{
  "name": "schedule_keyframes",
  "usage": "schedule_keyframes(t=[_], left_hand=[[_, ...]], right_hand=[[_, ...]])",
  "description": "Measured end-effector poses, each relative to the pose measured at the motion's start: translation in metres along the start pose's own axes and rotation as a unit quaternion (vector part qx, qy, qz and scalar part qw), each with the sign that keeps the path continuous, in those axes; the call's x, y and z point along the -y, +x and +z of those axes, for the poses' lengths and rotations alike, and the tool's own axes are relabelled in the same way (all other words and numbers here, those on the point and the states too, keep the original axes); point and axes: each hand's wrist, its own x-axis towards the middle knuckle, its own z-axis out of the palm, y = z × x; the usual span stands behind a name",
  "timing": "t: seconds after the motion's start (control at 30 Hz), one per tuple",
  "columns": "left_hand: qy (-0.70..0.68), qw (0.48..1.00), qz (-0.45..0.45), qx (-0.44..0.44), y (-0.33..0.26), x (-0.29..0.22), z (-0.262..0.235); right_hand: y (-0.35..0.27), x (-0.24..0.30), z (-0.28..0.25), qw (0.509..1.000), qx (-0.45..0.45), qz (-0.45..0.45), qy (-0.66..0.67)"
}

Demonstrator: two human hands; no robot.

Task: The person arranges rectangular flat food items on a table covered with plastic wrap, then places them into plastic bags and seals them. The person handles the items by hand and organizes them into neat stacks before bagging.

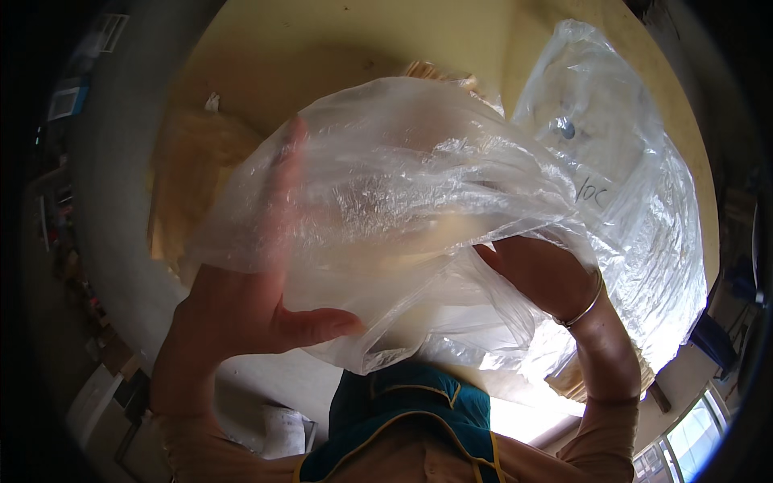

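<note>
A large crumpled clear plastic bag (pixel 370 201) spreads between my hands over the pale yellow table (pixel 274 48). My left hand (pixel 237 310) is at its left side, thumb apart and index finger stretched upward. The finger shows blurred through the film. On the bag's right side, my right hand (pixel 535 270), with a bracelet at the wrist, reaches inside the opening. Folds hide most of its fingers. Beyond the bag, the end of a bundle of thin tan pieces (pixel 425 71) peeks out.
To the right lies another big clear plastic bag (pixel 628 153) with dark handwriting on it. A brown, plastic-wrapped bundle (pixel 189 181) sits on the left of the table. More tan pieces (pixel 570 380) lie by my right forearm. A window (pixel 680 439) is at lower right.
</note>
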Motion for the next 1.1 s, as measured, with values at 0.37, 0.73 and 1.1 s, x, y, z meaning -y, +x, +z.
schedule_keyframes(t=[0.37,0.73,1.1], left_hand=[[-0.080,0.990,-0.079,0.086,-0.032,-0.038,-0.038],[-0.071,0.994,-0.067,0.053,-0.027,-0.009,-0.021],[0.291,0.940,-0.118,0.134,-0.011,-0.014,0.051]], right_hand=[[-0.049,0.009,-0.021,0.994,-0.010,-0.079,0.069],[-0.029,-0.012,-0.017,0.986,-0.026,-0.086,0.139],[-0.034,0.045,0.062,0.927,-0.321,-0.174,0.080]])
